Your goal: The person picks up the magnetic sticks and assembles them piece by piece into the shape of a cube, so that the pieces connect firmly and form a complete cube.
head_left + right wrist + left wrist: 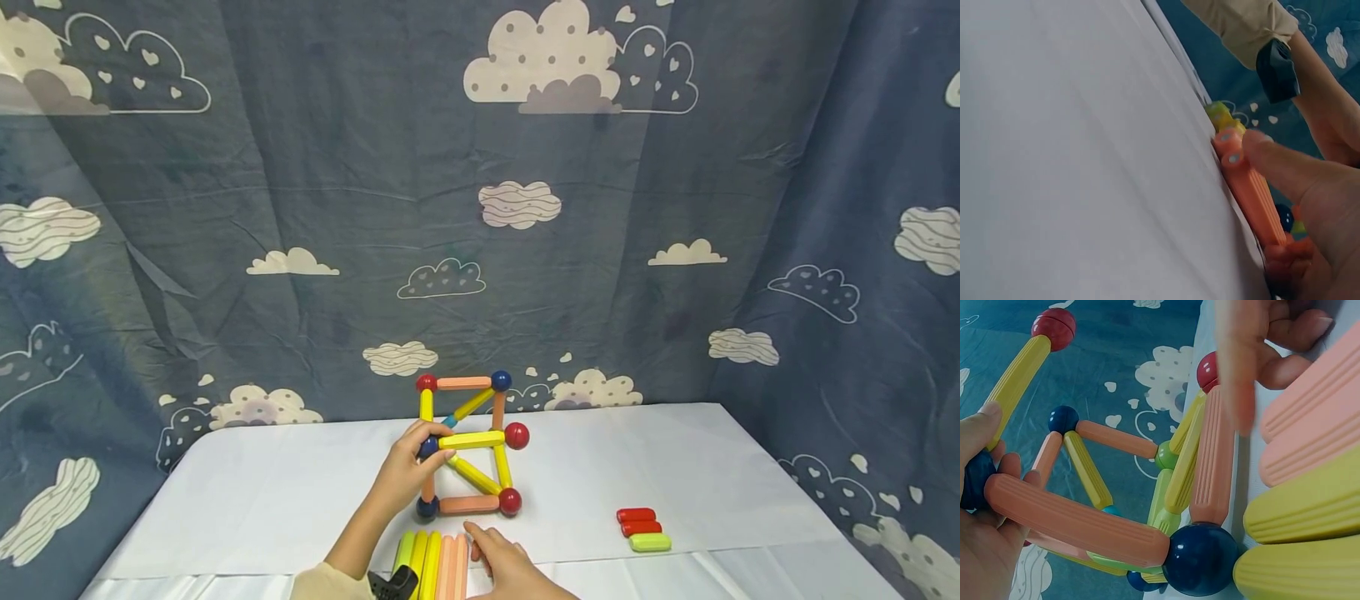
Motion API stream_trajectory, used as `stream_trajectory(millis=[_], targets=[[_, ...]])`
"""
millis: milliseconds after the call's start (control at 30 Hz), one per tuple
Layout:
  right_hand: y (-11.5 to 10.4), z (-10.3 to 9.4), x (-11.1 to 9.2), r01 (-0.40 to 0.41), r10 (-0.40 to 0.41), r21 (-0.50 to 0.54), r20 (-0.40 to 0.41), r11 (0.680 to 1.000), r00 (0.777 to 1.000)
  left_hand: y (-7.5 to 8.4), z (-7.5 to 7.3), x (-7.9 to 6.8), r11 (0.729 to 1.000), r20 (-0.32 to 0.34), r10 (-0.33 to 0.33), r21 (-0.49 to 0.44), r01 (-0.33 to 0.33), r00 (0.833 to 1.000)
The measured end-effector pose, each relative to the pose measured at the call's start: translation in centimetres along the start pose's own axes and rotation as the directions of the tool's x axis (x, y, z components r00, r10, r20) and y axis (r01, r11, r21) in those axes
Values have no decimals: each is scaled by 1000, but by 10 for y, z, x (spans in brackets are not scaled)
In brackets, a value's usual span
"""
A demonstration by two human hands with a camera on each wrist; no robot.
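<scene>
A frame of magnetic rods and balls stands upright on the table. My left hand (405, 467) grips the dark blue ball (979, 481) at its near corner, thumb against a yellow rod (471, 440) that ends in a red ball (517, 436). From the same ball, a salmon rod (1079, 519) runs down to another blue ball (1200, 559). My right hand (510, 567) is beside a row of loose rods, its thumb lying across the near ends of the salmon rods (1250, 200) and its index finger stretched toward their far ends.
Yellow rods (420, 562) and a lime-green rod lie left of the salmon ones. Two red rods (637, 515) and one lime-green rod (650, 542) lie at the right on the white table (712, 467). Behind hangs a blue cloud-patterned curtain (360, 208).
</scene>
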State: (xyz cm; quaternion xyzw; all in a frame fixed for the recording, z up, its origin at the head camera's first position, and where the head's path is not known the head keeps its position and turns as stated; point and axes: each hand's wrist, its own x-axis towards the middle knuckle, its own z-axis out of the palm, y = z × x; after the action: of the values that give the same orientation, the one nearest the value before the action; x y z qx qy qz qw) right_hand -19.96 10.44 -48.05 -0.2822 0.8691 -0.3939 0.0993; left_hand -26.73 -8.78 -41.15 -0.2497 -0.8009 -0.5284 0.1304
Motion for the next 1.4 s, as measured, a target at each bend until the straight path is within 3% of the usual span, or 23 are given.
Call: stream_trajectory(millis=[67, 133, 233, 333, 400, 467, 533, 633, 767, 900, 1000, 1233, 1400], targets=[[-3, 3, 2, -21, 21, -47, -18, 999, 1000, -8, 1, 1, 1000, -4, -2, 1, 2, 1000], [-4, 5, 3, -23, 23, -5, -33, 1000, 999, -10, 2, 1, 1000, -6, 7, 1, -7, 1000], [-3, 6, 2, 20, -14, 138, -45, 990, 999, -12, 2, 1, 1000, -3, 10, -8, -10, 1000], [-2, 6, 0, 70, -60, 320, -39, 945, 997, -9, 2, 0, 1000, 1, -5, -1, 5, 1000], [-3, 5, -1, 81, -70, 385, -43, 919, 997, -3, 0, 0, 1000, 2, -3, 1, 3, 1000], [-5, 3, -1, 75, -49, 398, -75, 914, 996, 7, -2, -2, 1000, 2, 3, 2, -3, 1000], [-6, -1, 0, 78, -28, 339, -149, 938, 988, 17, -4, -3, 1000, 3, 5, -3, -5, 1000], [-4, -9, 2, 104, -42, 184, -312, 977, 949, 28, -6, -5, 1000, 7, 4, -2, -4, 1000], [4, -23, 8, 104, -90, -1, -515, 995, 853, 24, -6, -4, 1000, 11, 9, -6, -9, 1000], [11, -38, 15, 39, -66, -57, -621, 998, 781, 4, -2, -1, 1000, 17, 2, -10, -2, 1000], [14, -47, 19, 25, -45, -40, -653, 999, 756, -8, 0, 1, 1000, 21, -8, -9, 8, 1000], [18, -56, 25, 70, -69, -24, -649, 997, 758, -8, -1, 1, 1000, 19, -22, -14, 23, 1000], [21, -54, 25, 49, -46, -12, -623, 999, 781, 14, -5, -2, 1000, 22, -10, -7, 10, 1000]])
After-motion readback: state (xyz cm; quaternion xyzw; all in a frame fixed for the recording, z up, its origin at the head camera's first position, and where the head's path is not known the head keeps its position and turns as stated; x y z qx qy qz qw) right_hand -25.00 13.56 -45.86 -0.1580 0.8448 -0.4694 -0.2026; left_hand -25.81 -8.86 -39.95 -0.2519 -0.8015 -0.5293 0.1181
